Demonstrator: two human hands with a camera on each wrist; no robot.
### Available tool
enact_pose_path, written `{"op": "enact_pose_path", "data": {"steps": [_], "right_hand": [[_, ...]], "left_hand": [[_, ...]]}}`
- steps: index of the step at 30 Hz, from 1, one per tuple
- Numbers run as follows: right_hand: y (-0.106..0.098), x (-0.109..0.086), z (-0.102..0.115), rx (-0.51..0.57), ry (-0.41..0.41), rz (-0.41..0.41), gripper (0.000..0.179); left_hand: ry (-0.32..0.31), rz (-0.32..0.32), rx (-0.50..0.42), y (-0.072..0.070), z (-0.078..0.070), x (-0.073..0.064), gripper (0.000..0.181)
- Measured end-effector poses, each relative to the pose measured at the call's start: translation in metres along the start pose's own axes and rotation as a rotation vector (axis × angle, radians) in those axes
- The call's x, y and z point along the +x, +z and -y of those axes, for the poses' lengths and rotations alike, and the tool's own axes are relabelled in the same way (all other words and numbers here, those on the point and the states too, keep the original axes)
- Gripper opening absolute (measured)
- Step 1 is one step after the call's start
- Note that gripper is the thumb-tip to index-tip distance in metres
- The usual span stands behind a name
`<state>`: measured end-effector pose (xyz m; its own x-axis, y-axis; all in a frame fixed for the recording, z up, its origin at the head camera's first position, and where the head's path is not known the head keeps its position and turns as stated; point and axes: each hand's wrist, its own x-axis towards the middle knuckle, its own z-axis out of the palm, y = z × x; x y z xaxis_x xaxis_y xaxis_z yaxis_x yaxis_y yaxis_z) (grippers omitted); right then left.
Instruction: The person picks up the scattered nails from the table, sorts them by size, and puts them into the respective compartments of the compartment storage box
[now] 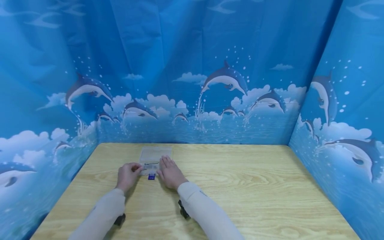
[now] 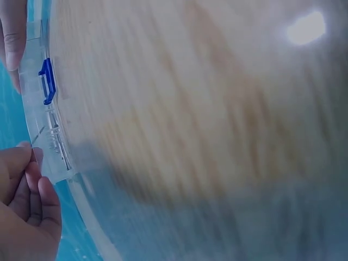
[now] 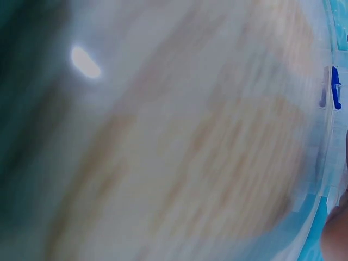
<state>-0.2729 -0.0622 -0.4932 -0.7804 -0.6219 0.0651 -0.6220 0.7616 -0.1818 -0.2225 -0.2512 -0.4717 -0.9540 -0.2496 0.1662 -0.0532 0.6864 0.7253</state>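
A clear plastic case (image 1: pixel 146 172) lies near the table's back edge, its transparent lid (image 1: pixel 156 153) folded open behind it. On its front is a blue latch (image 1: pixel 151 176), also plain in the left wrist view (image 2: pixel 49 81). My left hand (image 1: pixel 127 175) is at the case's left end, thumb and forefinger pinching a thin dark sliver (image 2: pixel 39 134); its kind cannot be told. Small metal pieces (image 2: pixel 54 133) show through the case wall. My right hand (image 1: pixel 171 174) rests on the case's right end with fingers extended.
The case is on a wood-grain table (image 1: pixel 255 186). Blue dolphin-print curtains (image 1: pixel 180 66) enclose the back and both sides, meeting the table's far edge just behind the lid. Dark wrist straps (image 1: pixel 183 210) show below the sleeves.
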Motion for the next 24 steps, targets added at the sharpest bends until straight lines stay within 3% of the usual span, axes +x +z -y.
{"op": "enact_pose_path", "data": {"steps": [12,24], "right_hand": [[-0.0032,-0.0020,0.0010,-0.003,-0.007,-0.008,0.057],[0.0005,-0.0003,-0.0004,-0.006,-0.003,-0.003,0.057]], "left_hand": [[0.027,0.005,0.046,0.0011,0.0003,0.0024,0.009],[0.014,0.016,0.044,0.0012,0.0005,0.0039,0.009]]}}
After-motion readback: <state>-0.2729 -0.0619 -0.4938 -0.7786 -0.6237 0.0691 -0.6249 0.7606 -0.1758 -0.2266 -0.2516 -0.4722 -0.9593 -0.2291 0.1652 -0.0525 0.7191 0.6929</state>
